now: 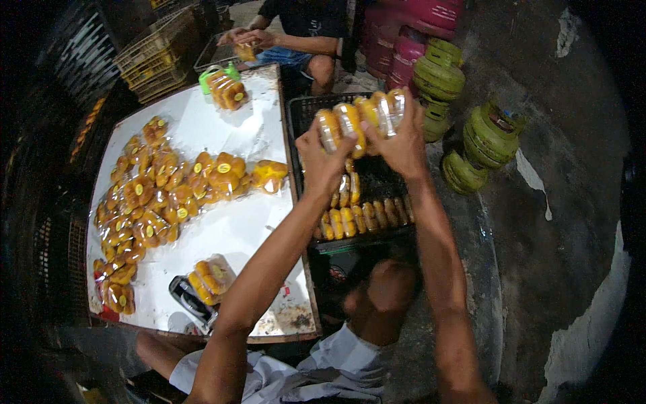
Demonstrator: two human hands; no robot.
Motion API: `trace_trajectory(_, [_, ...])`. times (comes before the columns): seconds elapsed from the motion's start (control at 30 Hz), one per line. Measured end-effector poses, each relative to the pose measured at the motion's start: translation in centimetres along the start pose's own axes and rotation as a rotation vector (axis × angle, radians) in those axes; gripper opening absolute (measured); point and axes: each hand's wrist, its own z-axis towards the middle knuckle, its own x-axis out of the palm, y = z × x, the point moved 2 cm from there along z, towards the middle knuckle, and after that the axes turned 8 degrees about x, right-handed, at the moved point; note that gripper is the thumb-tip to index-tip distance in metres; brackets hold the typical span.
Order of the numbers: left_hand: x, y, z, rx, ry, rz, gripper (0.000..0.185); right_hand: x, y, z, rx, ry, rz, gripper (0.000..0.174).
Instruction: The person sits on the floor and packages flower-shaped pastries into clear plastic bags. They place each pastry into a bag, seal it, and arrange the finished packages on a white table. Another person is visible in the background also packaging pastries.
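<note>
Over the far part of a black plastic crate (328,246), my left hand (323,159) and my right hand (401,139) grip a row of clear-wrapped bread buns (356,123) from its two ends. Beneath them, more wrapped buns (366,217) stand on edge in lines along the crate's near side and middle. To the left, a heap of wrapped buns (151,192) with round yellow stickers lies on a white-topped table (242,222). One more pack (209,280) rests against a black device (189,298) near the table's front edge.
Across the table, a person (303,43) holds a bun pack. A pack of buns (227,91) leans by a bright green object (207,78) at the far edge. Green gas cylinders (489,136) and pink ones (404,55) stand right of the crate. Stacked yellow crates (151,65) are at upper left.
</note>
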Motion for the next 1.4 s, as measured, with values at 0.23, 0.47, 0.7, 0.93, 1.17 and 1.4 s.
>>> trace_trajectory(0.23, [9.7, 10.4, -2.8, -0.667, 0.507, -0.538, 0.096, 3.7, -17.6, -3.1, 0.541, 0.623, -0.400, 0.125])
trace_trajectory(0.47, [-1.1, 14.0, -6.5, -0.651, 0.460, -0.508, 0.061, 8.6, -23.4, -9.3, 0.537, 1.060, -0.547, 0.099])
trace_trajectory(0.7, [-13.1, 12.3, -5.3, 0.048, 0.063, 0.177, 0.056, 11.4, -19.4, -10.5, 0.443, 0.734, -0.546, 0.102])
trace_trajectory(0.93, [-20.0, 19.8, 4.9, -0.435, 0.142, 0.929, 0.080, 8.9, -13.3, -9.4, 0.604, 1.105, -0.558, 0.103])
trace_trajectory(1.17, [-22.2, 17.0, -0.2, -0.107, 0.211, 0.441, 0.063, 1.4, 6.3, -7.0, 0.247, 0.983, 0.263, 0.074])
trace_trajectory(1.4, [-26.5, 5.0, -14.1, -0.356, 0.269, -0.196, 0.048, 3.1, 21.3, -14.4, 0.085, 0.721, 0.592, 0.091])
